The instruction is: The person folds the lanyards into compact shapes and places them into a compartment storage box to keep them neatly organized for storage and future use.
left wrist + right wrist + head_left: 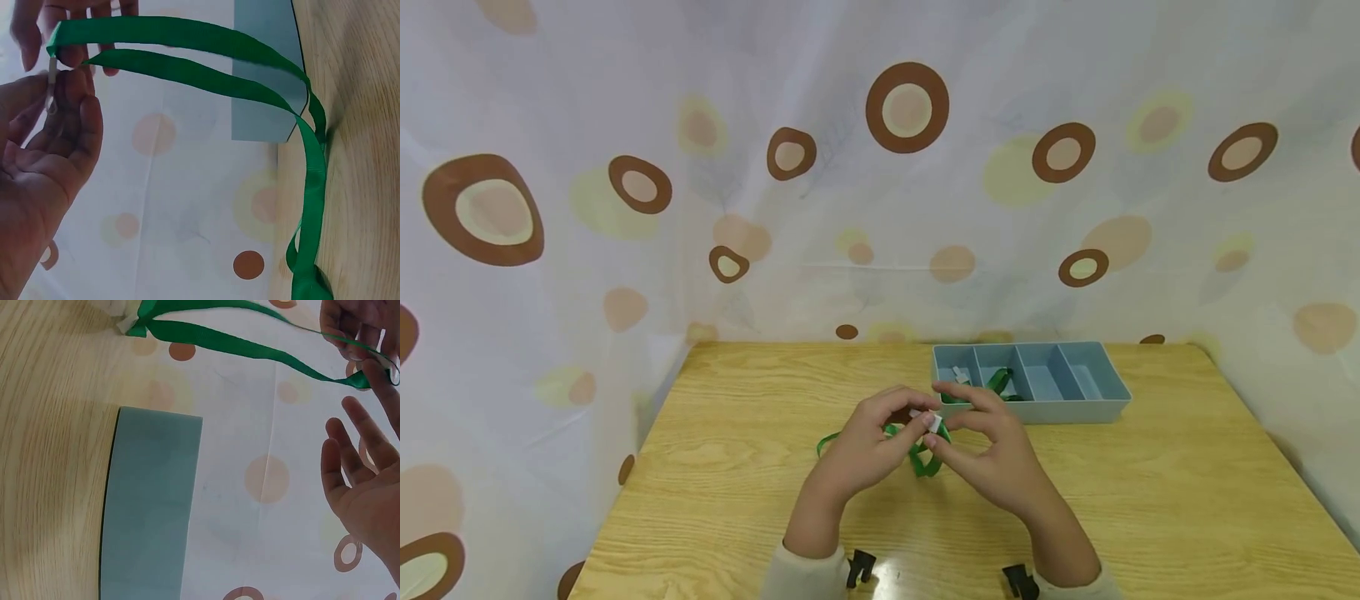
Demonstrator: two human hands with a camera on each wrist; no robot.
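My left hand pinches a small white piece between thumb and fingers; its exact kind is unclear. In the left wrist view that piece appears edge-on as a thin pale strip. A green ribbon runs from it in a long loop down toward the table. Opposite, my right hand holds the ribbon close to the white piece with thumb and finger, other fingers spread. The right wrist view shows those spread fingers, but the thumb is out of frame.
Behind my hands stands a blue-grey divided tray. Its left compartments hold white pieces and green ribbon. The wooden table backs onto a patterned curtain. Black clips sit at my cuffs.
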